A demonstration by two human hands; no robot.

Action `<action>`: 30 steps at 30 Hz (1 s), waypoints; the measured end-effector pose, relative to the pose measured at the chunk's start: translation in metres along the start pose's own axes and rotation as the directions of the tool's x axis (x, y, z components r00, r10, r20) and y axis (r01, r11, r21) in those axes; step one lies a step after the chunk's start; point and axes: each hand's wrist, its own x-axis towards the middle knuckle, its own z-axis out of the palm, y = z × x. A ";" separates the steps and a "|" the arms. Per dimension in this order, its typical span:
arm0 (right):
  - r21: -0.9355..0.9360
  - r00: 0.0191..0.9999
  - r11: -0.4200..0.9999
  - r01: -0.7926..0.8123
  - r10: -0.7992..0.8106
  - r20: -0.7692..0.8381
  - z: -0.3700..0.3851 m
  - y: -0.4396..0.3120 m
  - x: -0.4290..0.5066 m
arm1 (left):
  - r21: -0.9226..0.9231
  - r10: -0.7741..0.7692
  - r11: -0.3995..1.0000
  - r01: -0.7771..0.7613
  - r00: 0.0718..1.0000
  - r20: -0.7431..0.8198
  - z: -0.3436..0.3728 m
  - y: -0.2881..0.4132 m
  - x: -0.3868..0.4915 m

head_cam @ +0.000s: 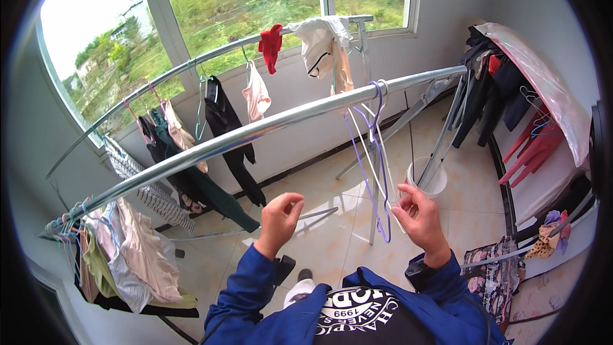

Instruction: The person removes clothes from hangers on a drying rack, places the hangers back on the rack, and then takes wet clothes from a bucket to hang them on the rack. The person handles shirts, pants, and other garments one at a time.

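Observation:
My left hand (281, 220) is raised over the floor with its fingers loosely curled. A small gap shows between thumb and fingertips, and I see nothing held there. My right hand (421, 218) is beside two clothes hangers, thumb and fingers bent and apart. A purple hanger (382, 163) and a white hanger (357, 127) hang together from a metal rail (268, 127), with no garment on them. The white hanger's lower edge passes close to my right thumb; whether they touch is unclear.
Garments on hangers (148, 254) bunch at the rail's left end. Behind it, a second rail (215, 50) by the window carries black trousers (227, 129) and a red cloth (271, 48). A white bucket (435, 177) stands on the tiled floor; more clothes (512, 86) hang at right under plastic sheeting (550, 76).

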 end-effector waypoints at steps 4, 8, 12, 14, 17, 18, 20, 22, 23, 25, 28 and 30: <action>0.053 0.996 0.995 -0.082 0.080 0.037 0.003 -0.006 0.002 | -0.150 0.031 0.988 -0.030 1.000 0.002 0.024 -0.024 0.070; 0.059 0.982 0.981 -0.183 0.180 0.051 0.003 -0.011 0.003 | -0.225 0.034 0.973 -0.055 0.995 -0.093 0.070 -0.087 0.168; 0.045 0.963 0.963 -0.267 0.269 -0.029 0.000 -0.023 -0.001 | -0.379 -0.117 0.924 0.044 0.978 -0.172 0.121 -0.136 0.289; 0.076 0.943 0.944 -0.322 0.327 -0.062 0.000 -0.025 -0.002 | -0.431 -0.288 0.880 0.197 0.945 -0.156 0.146 -0.159 0.341; 0.020 0.944 0.947 -0.320 0.320 -0.081 0.002 -0.031 0.000 | -0.603 -0.434 0.750 0.273 0.891 -0.135 0.177 -0.199 0.415; 0.017 0.937 0.941 -0.339 0.339 -0.086 0.003 -0.034 0.001 | -0.636 -0.391 0.745 0.203 0.905 -0.169 0.175 -0.212 0.436; -0.028 0.903 0.913 -0.408 0.399 -0.156 0.002 -0.038 -0.005 | -0.800 -0.246 0.588 0.122 0.969 -0.033 0.199 -0.181 0.442; -0.061 0.904 0.911 -0.408 0.394 -0.168 0.003 -0.041 -0.007 | -0.747 -0.265 0.662 0.051 0.949 -0.170 0.193 -0.189 0.457; -0.059 0.901 0.911 -0.409 0.393 -0.182 0.004 -0.040 -0.009 | -0.691 -0.315 0.719 0.067 0.919 -0.238 0.193 -0.192 0.452; -0.056 0.901 0.913 -0.403 0.385 -0.199 0.003 -0.041 -0.010 | -0.815 -0.482 0.567 0.121 0.851 -0.209 0.200 -0.201 0.426; -0.005 0.915 0.930 -0.368 0.361 -0.182 0.004 -0.042 -0.006 | -0.801 -0.678 0.539 0.261 0.698 -0.229 0.204 -0.268 0.368; 0.032 0.920 0.934 -0.356 0.356 -0.164 0.002 -0.040 -0.004 | -0.553 -0.611 0.743 0.377 0.720 -0.330 0.210 -0.291 0.310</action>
